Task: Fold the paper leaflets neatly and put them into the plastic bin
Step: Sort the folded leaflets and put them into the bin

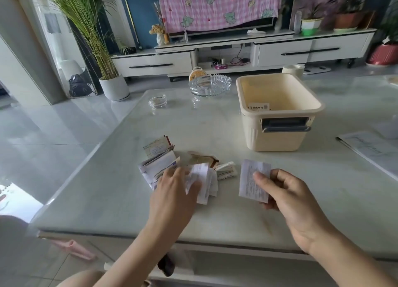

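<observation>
head view: the right grip is closed on a folded white leaflet — thumb on its printed face, fingers curled behind — and holds it over the table, just right of the pile. the left grip lies palm down over the pile of leaflets, fingers reaching onto the loose papers. blur hides whether it pinches one or only presses, so that cannot be told. the pile sits near the table's front middle, some pieces folded, some fanned out. beyond the right grip, well apart, stands the cream plastic bin with a grey handle — upright and open, a printed slip lying inside. farther back are a glass ashtray and a small glass jar. printed sheets lie at the right edge.
</observation>
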The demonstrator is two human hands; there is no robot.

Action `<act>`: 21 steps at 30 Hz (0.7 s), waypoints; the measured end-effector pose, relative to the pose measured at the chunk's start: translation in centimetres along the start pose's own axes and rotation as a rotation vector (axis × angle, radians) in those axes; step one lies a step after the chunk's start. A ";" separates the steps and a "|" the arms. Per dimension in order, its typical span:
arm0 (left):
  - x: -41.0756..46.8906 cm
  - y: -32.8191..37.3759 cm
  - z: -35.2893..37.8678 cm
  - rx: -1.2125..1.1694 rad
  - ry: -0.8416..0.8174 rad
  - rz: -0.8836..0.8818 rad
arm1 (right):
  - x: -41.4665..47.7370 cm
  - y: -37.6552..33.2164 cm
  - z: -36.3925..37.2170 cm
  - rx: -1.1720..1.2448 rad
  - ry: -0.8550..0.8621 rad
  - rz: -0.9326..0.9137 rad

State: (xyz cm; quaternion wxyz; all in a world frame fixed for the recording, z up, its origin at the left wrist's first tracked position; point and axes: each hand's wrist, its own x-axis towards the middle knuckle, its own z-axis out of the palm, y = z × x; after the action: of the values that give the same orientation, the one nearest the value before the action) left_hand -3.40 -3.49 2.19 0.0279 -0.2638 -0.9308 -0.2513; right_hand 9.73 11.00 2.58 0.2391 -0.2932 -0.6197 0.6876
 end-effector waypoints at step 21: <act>-3.6 4.6 2.8 -0.919 -0.169 0.003 | -1.4 1.0 -0.3 0.162 -0.146 0.101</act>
State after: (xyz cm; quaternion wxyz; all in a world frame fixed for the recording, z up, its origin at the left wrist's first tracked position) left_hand 2.28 -0.49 1.18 -0.1673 -0.2699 -0.7218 -0.6150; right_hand 10.98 10.07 1.77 0.1814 -0.2528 -0.5625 0.7660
